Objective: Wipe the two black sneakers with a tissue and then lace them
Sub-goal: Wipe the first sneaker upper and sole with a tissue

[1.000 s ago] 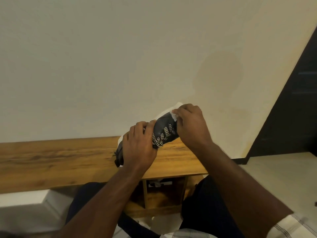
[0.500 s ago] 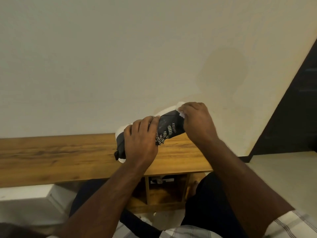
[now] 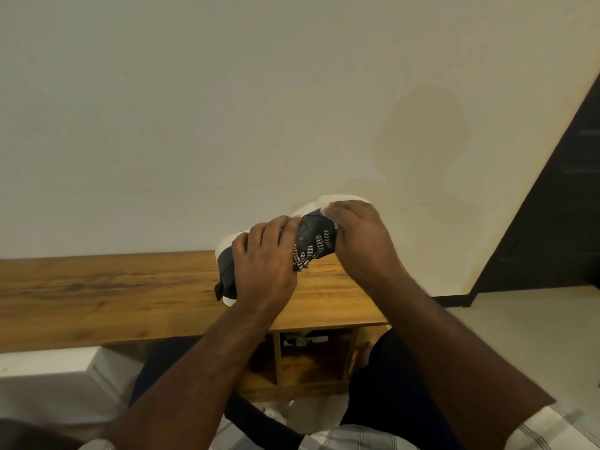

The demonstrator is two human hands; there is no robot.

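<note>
One black sneaker (image 3: 313,237) with a white sole and black-and-white zigzag laces is held up above the wooden bench (image 3: 107,287), toe pointing up and to the right. My left hand (image 3: 264,261) wraps around its middle and heel part. My right hand (image 3: 360,237) presses a white tissue (image 3: 341,200) against the toe; only the tissue's edge shows above my fingers. A second sneaker shows only as a dark shape with white (image 3: 300,339) inside the bench's cubby.
The bench runs along a plain cream wall (image 3: 227,108). Under its right end is an open wooden cubby (image 3: 311,362). A dark doorway (image 3: 558,206) stands at right beside pale floor (image 3: 519,326). A white block (image 3: 48,371) lies lower left. My knees are below.
The sneaker and both hands have stayed in place above the bench. My right hand has slid the tissue slightly further over the toe, and the view has tilted a little.
</note>
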